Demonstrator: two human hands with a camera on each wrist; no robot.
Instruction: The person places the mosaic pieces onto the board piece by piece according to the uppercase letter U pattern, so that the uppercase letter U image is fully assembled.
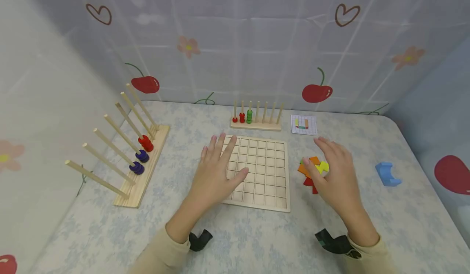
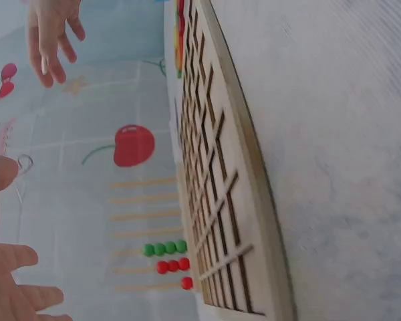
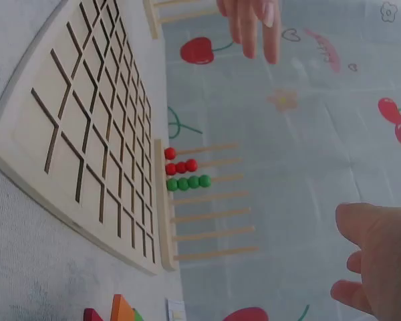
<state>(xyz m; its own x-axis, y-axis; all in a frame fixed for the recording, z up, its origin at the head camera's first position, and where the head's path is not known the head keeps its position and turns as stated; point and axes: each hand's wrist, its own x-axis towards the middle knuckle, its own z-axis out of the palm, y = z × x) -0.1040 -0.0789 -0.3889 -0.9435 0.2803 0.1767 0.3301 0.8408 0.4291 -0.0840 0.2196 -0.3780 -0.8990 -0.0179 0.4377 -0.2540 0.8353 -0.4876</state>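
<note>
A wooden board with a square grid of grooves (image 1: 262, 172) lies flat in the middle of the table. My left hand (image 1: 214, 176) hovers over its left side, fingers straight and spread, with nothing in it. Right of the board is a small heap of coloured flat pieces, among them orange (image 1: 314, 160), yellow (image 1: 323, 167) and red (image 1: 308, 181) ones. Above this heap my right hand (image 1: 339, 176) holds nothing, its thumb and fingers apart. In the right wrist view, the right hand (image 3: 387, 254) is in the air, clear of the board (image 3: 73, 134).
A tall peg stand (image 1: 154, 163) with red and dark blue rings stands at left. Behind the board is a smaller peg stand (image 1: 257, 125) with red and green beads. Beside it lies a printed grid card (image 1: 310, 125). A blue curved block (image 1: 386, 174) sits far right.
</note>
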